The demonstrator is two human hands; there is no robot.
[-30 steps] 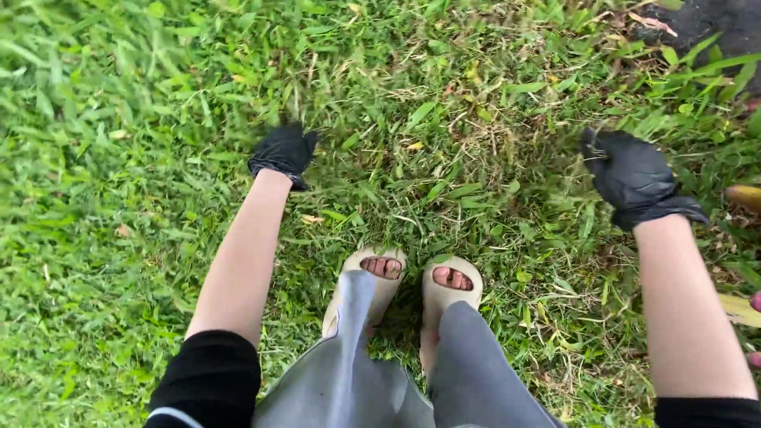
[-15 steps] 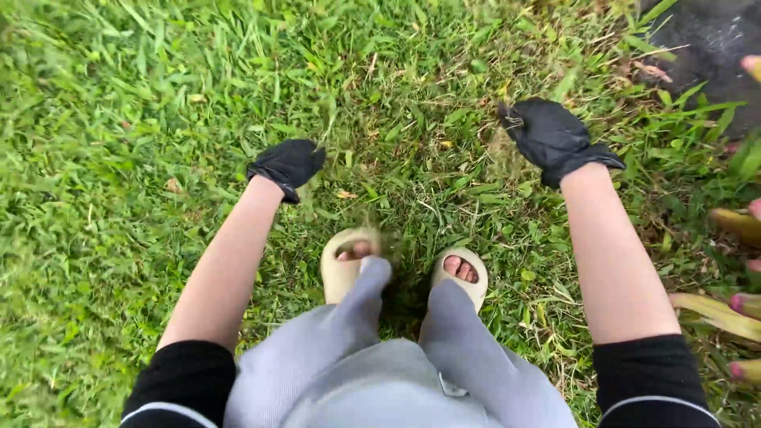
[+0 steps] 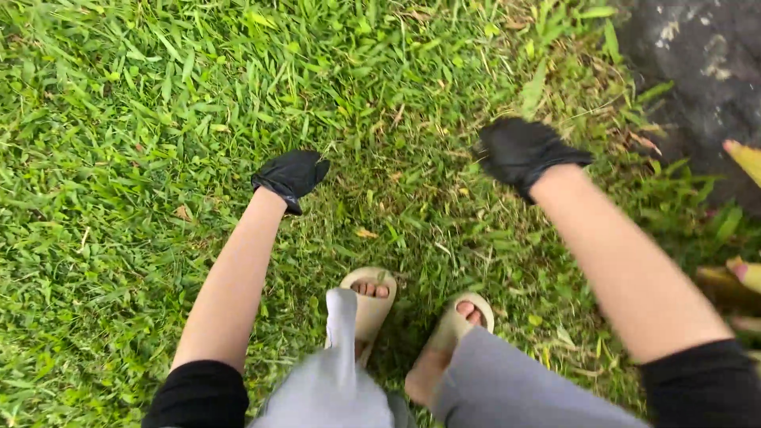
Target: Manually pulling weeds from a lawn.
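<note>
Hovering black-gloved hands, left (image 3: pixel 290 176), right (image 3: pixel 519 150), over grass (image 3: pixel 143 158)

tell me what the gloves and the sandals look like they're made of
The gloves, left and right, look like thin matte black rubber or nitrile: they cling and crease, with no weave showing, though blur leaves it open. The sandals look like moulded beige foam or soft rubber: one smooth, thick, seamless piece with a dull finish.

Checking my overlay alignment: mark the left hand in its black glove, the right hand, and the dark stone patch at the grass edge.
left hand in black glove (image 3: pixel 290 174), head view, back of glove.
right hand in black glove (image 3: pixel 517 149), head view, back of glove.
dark stone patch (image 3: pixel 697 71), head view, its bare middle.
</note>
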